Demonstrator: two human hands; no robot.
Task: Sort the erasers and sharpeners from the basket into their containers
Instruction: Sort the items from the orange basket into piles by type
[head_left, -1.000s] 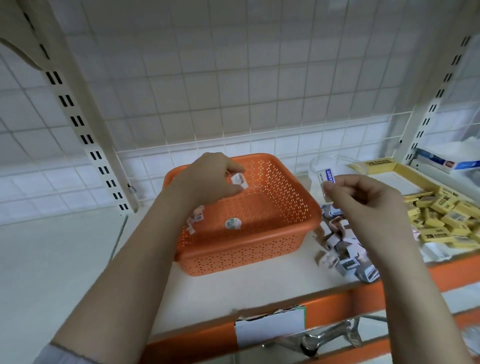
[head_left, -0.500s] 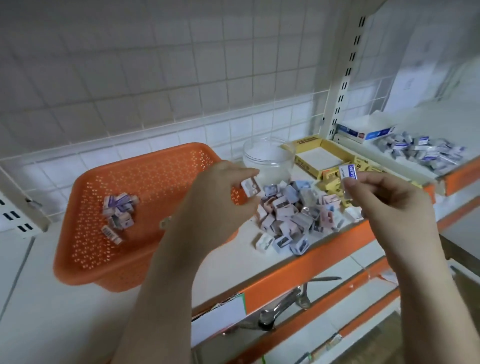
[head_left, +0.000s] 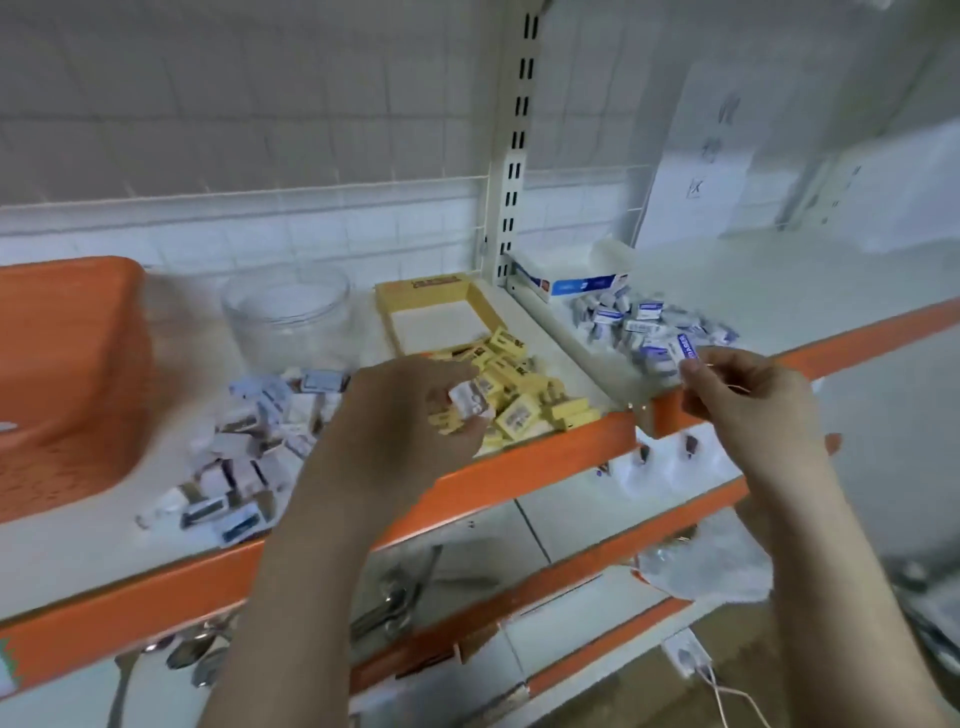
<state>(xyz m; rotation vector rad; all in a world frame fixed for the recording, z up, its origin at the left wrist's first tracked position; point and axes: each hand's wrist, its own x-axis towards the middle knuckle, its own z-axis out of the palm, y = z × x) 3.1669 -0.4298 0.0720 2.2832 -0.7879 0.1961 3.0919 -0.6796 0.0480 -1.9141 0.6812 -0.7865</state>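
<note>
White shelving with orange edges (head_left: 545, 457) is now showing its right-hand bay, the orange basket (head_left: 72, 364) having slid to the left edge since a moment ago. The left hand (head_left: 405, 431) is pinching a small white sharpener (head_left: 470, 402) between thumb and curled fingers over the yellow erasers (head_left: 524, 400). The right hand (head_left: 748, 400) is pinching a blue-labelled eraser (head_left: 687, 347) at its fingertips beside the blue-and-white pile (head_left: 644, 327).

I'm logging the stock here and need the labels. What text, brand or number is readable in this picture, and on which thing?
Nothing reads for certain.
Blue-label eraser pinched in the right hand: white letters, too blurred.
Small item held by the left hand: print too small.
Yellow box: dark print on its back flap, blurred.
Yellow erasers: labels unreadable.
Paper sheet on the wall: handwritten characters, illegible.
</note>
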